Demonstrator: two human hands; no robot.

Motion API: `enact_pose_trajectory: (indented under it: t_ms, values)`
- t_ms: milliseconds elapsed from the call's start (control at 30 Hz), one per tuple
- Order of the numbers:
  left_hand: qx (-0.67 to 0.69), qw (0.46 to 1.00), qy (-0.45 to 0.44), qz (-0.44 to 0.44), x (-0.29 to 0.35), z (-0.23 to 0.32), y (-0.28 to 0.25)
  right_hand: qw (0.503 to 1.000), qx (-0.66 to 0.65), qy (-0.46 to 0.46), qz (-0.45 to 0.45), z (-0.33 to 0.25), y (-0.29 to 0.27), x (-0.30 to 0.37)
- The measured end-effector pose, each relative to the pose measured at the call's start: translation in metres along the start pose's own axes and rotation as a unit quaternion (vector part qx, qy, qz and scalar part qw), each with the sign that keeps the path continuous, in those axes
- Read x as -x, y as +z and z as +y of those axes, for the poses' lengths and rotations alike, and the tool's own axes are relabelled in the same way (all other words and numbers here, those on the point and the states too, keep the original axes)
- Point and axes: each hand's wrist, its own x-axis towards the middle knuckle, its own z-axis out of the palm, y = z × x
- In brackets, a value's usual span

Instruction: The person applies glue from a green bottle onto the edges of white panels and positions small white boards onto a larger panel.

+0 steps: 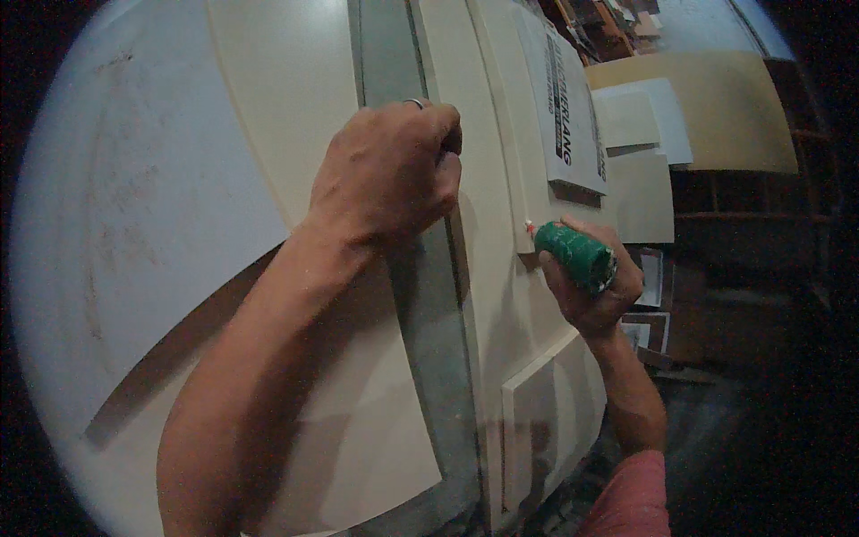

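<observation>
My right hand [586, 309] is wrapped round a green squeeze bottle [577, 257], tipped over on its side. Its red and white nozzle [531, 229] points left, at the near end of a long narrow cream strip [503, 116]; whether it touches cannot be made out. My left hand [389, 170], a ring on one finger, is closed in a fist above the grey-green band [389, 54] between pale panels. Anything inside its curled fingers is hidden. The strip lies on a cream board [497, 309] running away from me.
A white printed box [564, 107] sits beyond the bottle. A smaller cream panel [546, 403] lies nearer me. To the left are a large white sheet [152, 179] and a cream panel [286, 89]. Tan board [716, 107] and dark shelving [743, 197] stand at right.
</observation>
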Motion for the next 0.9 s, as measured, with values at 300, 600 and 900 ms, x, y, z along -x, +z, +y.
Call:
enact_pose_trajectory:
  t_ms: [300, 600, 900]
  values:
    - [0.013, 1.000, 0.001, 0.014, 0.001, -0.003, 0.003, 1.000, 0.002, 0.023, -0.018, -0.016, -0.022, 0.026]
    - [0.019, 0.999, 0.008, 0.037, -0.003, -0.002, 0.004, 0.899, -0.268, 0.327, 0.117, -0.011, -0.067, 0.089]
    - [0.079, 0.995, -0.020, 0.052, -0.002, -0.001, -0.005, 0.664, -0.582, 0.429, 0.190, 0.025, -0.015, -0.055]
